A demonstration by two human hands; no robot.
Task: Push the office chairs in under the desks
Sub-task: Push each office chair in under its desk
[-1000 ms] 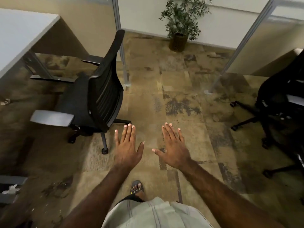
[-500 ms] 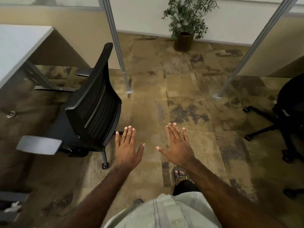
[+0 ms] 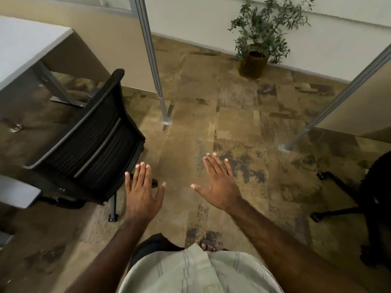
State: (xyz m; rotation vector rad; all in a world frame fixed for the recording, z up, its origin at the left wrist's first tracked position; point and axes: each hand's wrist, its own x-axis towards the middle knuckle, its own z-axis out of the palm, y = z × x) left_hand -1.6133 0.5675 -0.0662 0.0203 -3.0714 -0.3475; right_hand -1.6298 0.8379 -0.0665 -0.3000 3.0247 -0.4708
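Head view looks down over your two forearms, both hands flat, palms toward the floor. Your left hand (image 3: pixel 142 192) sits at about 7 o'clock from the middle of the frame, the four fingers held together and straight, the thumb splayed off toward 2 o'clock. It holds nothing. Its fingertips (image 3: pixel 141 166) overlap the lower edge of the black office chair (image 3: pixel 91 149) in the picture, but you cannot tell from this angle whether they touch it or hang just short. Your right hand (image 3: pixel 220 185) lies at about 5 o'clock from centre, fingers slightly fanned and pointing toward 11 o'clock, thumb out toward 9 o'clock. It is empty and over bare carpet (image 3: pixel 211 115), clear of both chairs.

The black office chair stands at 9 o'clock, its mesh backrest turned toward you and leaning away, one grey armrest (image 3: pixel 18 193) showing at the left edge, a castor (image 3: pixel 112 218) on the floor just left of your left wrist. The white desk (image 3: pixel 25 47) is at 10 o'clock; the chair sits out from it, not tucked beneath the top. A second dark chair (image 3: pixel 374 197) is cut off by the right edge at 3 o'clock, two of its base legs on the carpet. A potted plant (image 3: pixel 257 53) stands against the wall at 1 o'clock, between two grey partition posts.
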